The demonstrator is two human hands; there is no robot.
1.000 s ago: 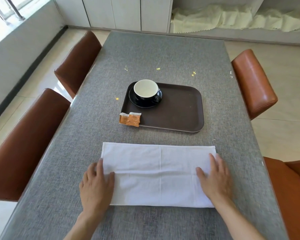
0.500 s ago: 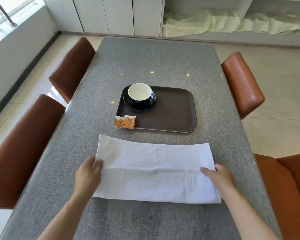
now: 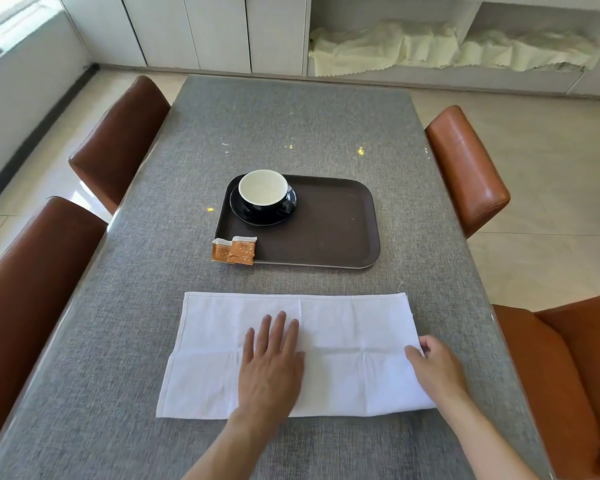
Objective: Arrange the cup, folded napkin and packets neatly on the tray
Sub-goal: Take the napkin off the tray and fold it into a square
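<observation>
A white napkin (image 3: 347, 327) lies folded into a long strip on the grey table, near me. My left hand (image 3: 271, 362) rests flat on its middle, fingers spread. At the strip's right end, my right hand (image 3: 433, 365) pinches the edge. Beyond the napkin stands a dark brown tray (image 3: 329, 230). In its far left corner sits a black cup (image 3: 264, 194) with a white inside, on a black saucer (image 3: 257, 218). Two orange packets (image 3: 234, 250) lie overlapped across the tray's near left corner, partly hanging off the rim.
The grey table (image 3: 291, 126) has brown chairs on both sides: two at the left (image 3: 118, 140), (image 3: 32, 306), one at the right (image 3: 465, 168) and one at the near right (image 3: 561, 375). White cupboards and a shelf with pale cloth (image 3: 447, 50) stand at the back.
My left hand has left the napkin's left end and now lies flat on its middle. My right hand stays at the right end, gripping the edge. The view has shifted a little.
</observation>
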